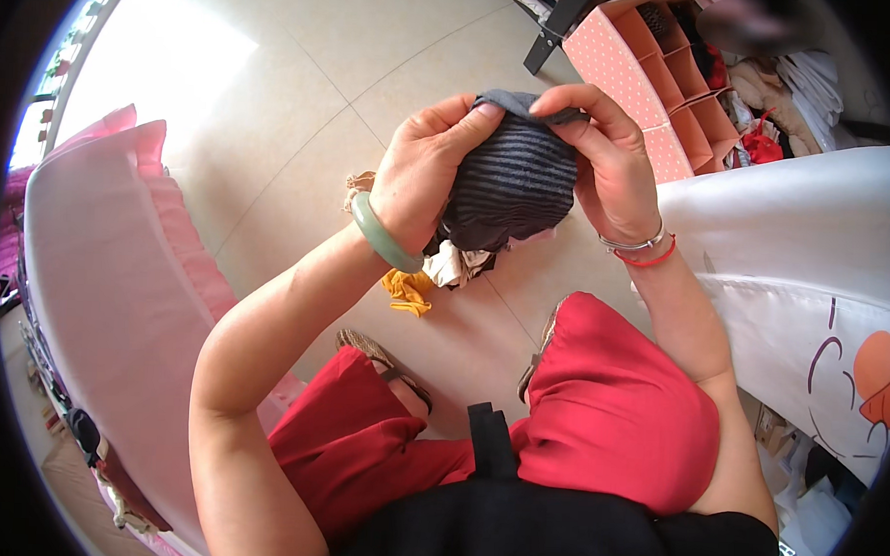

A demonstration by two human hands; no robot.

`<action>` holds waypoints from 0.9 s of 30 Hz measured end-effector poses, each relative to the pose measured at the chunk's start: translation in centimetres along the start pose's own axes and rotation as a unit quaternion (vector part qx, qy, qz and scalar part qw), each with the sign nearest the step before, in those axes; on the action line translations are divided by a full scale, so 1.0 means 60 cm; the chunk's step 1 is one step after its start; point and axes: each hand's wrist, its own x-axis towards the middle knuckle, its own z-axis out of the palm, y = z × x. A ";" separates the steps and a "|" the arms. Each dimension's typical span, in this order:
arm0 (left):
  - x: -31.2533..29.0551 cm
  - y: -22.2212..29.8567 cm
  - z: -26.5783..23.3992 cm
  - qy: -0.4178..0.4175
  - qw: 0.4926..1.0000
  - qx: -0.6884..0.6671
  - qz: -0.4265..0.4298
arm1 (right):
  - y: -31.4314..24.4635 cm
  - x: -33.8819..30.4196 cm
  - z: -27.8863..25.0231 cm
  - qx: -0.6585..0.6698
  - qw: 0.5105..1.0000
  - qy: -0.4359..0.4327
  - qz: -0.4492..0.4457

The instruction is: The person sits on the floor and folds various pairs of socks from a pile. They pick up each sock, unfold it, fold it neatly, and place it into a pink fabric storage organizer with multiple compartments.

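Note:
In front of me I hold up a dark garment (517,173) with grey-blue stripes and a plain grey band along its top; I cannot tell its exact kind. My left hand (421,169) pinches the band's left end, thumb on top. At the right end, my right hand (606,151) grips the same band between thumb and fingers. The cloth hangs gathered below both hands. Beneath it on the floor lies a small heap of clothing, with a mustard-yellow cloth (407,290) and a white cloth (455,267) showing; the garment partly hides the heap.
A pink dotted organizer box (619,64) with compartments stands at the far right, clothes (785,99) heaped beside it. Along the right runs a white fabric cover (780,221) with a cartoon print. A pink ruffled cover (122,267) lines the left. Tiled floor (304,106) lies between.

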 end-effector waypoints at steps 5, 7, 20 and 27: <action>-0.005 0.001 -0.006 -0.069 0.991 -0.102 -0.056 | 0.012 0.007 -0.014 -0.168 0.979 -0.016 -0.110; -0.004 0.001 -0.005 -0.091 0.987 -0.111 -0.077 | 0.013 0.005 -0.014 -0.179 0.978 -0.005 -0.104; 0.013 0.001 -0.013 0.019 0.984 0.136 0.118 | -0.004 0.004 -0.006 -0.112 0.993 0.018 0.026; 0.005 0.005 0.003 0.013 0.994 0.083 0.075 | 0.005 0.004 0.007 -0.214 0.970 0.089 -0.065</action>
